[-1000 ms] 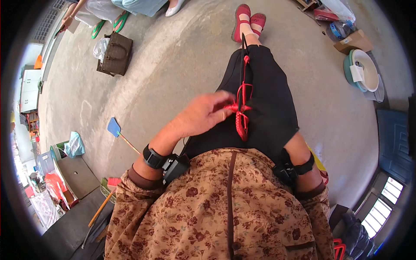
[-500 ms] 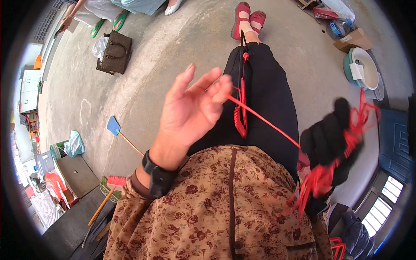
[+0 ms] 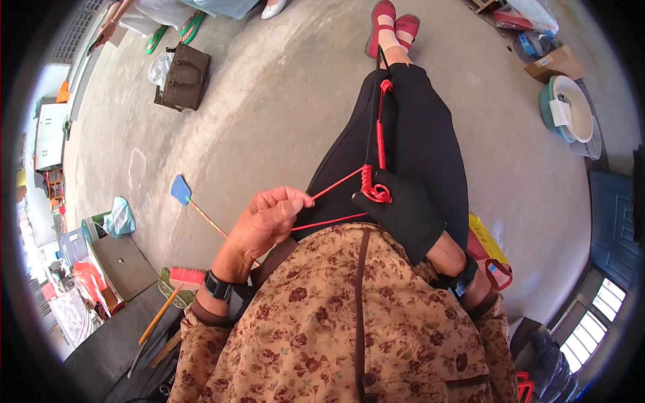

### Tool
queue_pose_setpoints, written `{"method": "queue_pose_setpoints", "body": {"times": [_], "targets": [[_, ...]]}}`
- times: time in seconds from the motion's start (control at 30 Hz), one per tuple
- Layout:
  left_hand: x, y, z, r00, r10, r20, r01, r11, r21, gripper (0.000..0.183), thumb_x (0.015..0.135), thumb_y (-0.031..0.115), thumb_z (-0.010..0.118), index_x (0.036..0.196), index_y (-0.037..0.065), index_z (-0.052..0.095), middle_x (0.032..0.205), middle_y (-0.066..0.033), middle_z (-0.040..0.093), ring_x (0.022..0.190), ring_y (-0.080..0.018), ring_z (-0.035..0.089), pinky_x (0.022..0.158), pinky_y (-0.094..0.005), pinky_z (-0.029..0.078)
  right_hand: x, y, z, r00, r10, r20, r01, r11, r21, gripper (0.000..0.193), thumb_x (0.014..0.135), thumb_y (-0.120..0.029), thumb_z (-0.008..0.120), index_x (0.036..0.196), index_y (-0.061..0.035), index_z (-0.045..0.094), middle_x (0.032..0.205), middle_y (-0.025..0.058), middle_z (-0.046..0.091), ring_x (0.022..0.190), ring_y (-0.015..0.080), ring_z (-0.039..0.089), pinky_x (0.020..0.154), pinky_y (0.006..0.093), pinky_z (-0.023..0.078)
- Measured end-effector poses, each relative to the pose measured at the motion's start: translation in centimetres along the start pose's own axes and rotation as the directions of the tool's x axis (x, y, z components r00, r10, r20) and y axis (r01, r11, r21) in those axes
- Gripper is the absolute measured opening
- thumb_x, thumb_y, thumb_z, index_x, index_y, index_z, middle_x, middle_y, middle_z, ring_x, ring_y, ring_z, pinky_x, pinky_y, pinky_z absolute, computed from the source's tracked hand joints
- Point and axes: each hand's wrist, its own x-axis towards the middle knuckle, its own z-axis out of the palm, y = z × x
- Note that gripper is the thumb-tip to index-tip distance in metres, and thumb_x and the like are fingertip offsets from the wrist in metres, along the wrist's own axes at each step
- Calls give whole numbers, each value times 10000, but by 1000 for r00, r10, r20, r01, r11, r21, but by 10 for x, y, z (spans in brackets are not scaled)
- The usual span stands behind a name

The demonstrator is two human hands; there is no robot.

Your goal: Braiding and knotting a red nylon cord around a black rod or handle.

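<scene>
My left hand (image 3: 269,220) is closed in a pinch on a red cord (image 3: 336,183). The cord runs taut from the fingertips up to a tightly wound red coil (image 3: 366,176) over my lap. My right hand (image 3: 408,213), in a black glove, grips the lower end of that coil, where red loops show between thumb and forefinger. A second length of cord (image 3: 329,221) passes lower, from beneath the left hand toward the right. From the coil a black strap (image 3: 373,114), with a red-wrapped length (image 3: 380,142) alongside, stretches over my black trousers toward my feet.
Red shoes (image 3: 381,27) end my outstretched legs. A brown bag (image 3: 183,77) sits on the concrete floor at far left, near another person's feet in green sandals (image 3: 191,28). A blue fly swatter (image 3: 180,189) and broom (image 3: 185,277) are at left; basins (image 3: 572,107) stand at right.
My right hand has moved left from the far right onto the coil; the bundle of loose red cord it carried is no longer in view. My left hand has lowered, its fingers closing into a pinch.
</scene>
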Motion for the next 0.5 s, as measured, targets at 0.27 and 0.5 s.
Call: {"method": "queue_pose_setpoints", "body": {"times": [0.27,0.5], "targets": [[-7,-1,-7,948,-114,297,140,988,-68,260,927,264,587,920,9,635,612,15,469,473,-65,389,398,-193,281,-9,-9,-12,998,43,41,-44,999,22,215,846,-204,681,944,-24,615,782,53,611,715,88,517,668,270,457],[38,15,28,864,405,300,-272,876,-399,420,957,333,478,1184,-13,552,1473,-236,255,1237,-346,476,720,-286,550,-9,-12,-54,923,160,-350,87,799,596,156,898,-103,565,1029,-33,613,877,35,614,807,112,568,723,277,462]]}}
